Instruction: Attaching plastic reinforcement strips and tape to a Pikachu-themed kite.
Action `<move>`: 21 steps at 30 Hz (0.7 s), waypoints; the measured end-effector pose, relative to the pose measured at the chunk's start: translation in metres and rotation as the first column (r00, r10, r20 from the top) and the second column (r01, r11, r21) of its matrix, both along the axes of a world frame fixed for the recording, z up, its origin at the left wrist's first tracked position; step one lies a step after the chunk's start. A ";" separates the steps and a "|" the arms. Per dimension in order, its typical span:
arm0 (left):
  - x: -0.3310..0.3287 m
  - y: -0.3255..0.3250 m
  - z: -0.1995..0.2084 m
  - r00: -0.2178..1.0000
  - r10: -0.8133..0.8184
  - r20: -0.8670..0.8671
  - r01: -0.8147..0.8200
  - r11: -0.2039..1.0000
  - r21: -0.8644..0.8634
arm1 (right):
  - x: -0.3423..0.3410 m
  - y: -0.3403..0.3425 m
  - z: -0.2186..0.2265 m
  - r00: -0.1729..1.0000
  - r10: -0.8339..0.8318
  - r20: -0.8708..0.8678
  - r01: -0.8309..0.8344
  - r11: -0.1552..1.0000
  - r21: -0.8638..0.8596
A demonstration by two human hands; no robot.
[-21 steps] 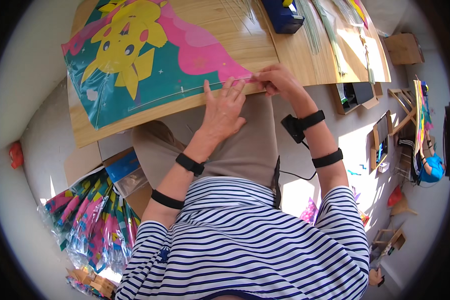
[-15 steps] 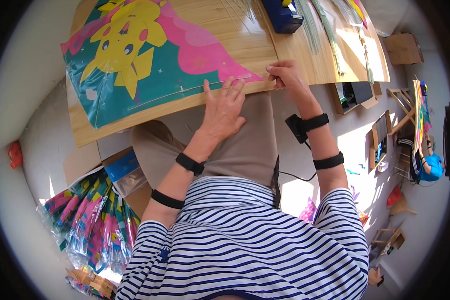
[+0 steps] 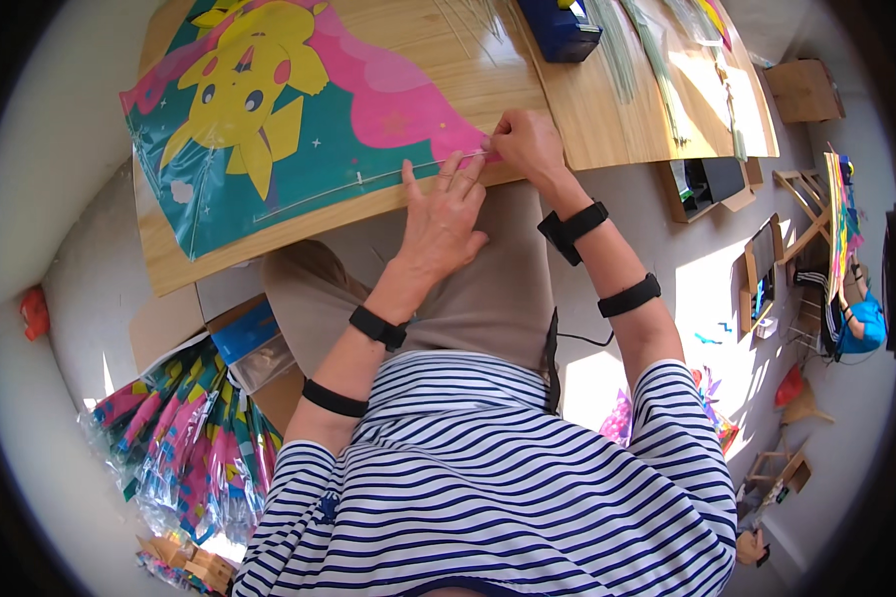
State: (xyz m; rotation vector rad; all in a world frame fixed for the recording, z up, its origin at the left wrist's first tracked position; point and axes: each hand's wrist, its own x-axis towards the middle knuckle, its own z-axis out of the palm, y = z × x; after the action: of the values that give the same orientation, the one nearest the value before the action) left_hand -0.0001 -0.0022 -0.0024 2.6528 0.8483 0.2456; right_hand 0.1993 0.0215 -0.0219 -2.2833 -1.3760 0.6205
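Note:
A kite-like printed plastic sheet [image 3: 368, 124], green and pink with a yellow cartoon figure, lies on the wooden table. A thin pale rod [image 3: 314, 203] runs along its near edge. My left hand [image 3: 446, 219] rests flat with fingers spread, its fingertips pressing on the rod and the sheet's edge close to the right corner. Just right of those fingertips, my right hand [image 3: 531, 144] is closed in a pinch at the sheet's pointed corner. The corner's tip is hidden by that hand, and what the fingers pinch does not show.
A dark blue tape dispenser [image 3: 567, 35] stands at the table's far side, beside bundles of thin rods [image 3: 649, 80]. Plastic-wrapped printed sheets [image 3: 184, 428] hang low at the left, next to a cardboard box [image 3: 164, 333]. Another person [image 3: 859, 323] in blue sits far right.
My right hand has moved left, from beside the table edge onto the sheet's pointed corner, next to my left fingertips. My left hand has stayed in place.

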 end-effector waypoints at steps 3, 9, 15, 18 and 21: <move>0.000 -0.001 0.000 1.000 0.005 -0.006 -0.005 1.000 -0.014 | 0.001 0.002 0.005 1.000 -0.017 -0.011 0.016 0.999 -0.040; 0.001 -0.002 0.001 1.000 0.004 0.009 -0.004 1.000 -0.003 | 0.006 -0.003 -0.005 0.999 -0.003 -0.046 0.005 0.999 0.045; 0.001 -0.002 0.000 1.000 0.008 0.016 -0.008 1.000 -0.009 | 0.020 -0.010 -0.006 0.987 0.057 -0.148 -0.050 0.998 0.046; 0.000 -0.002 0.000 1.000 0.011 0.020 -0.010 1.000 -0.015 | 0.012 -0.010 0.001 0.994 0.077 -0.079 -0.076 0.997 0.014; 0.000 -0.001 0.001 1.000 0.004 0.016 -0.003 1.000 -0.024 | 0.017 -0.006 -0.001 0.992 0.107 -0.066 -0.109 0.994 -0.014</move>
State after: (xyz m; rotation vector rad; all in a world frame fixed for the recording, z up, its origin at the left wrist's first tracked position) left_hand 0.0001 -0.0035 -0.0014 2.6236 0.8456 0.2555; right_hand 0.2163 0.0152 -0.0231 -2.1934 -1.4759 0.7374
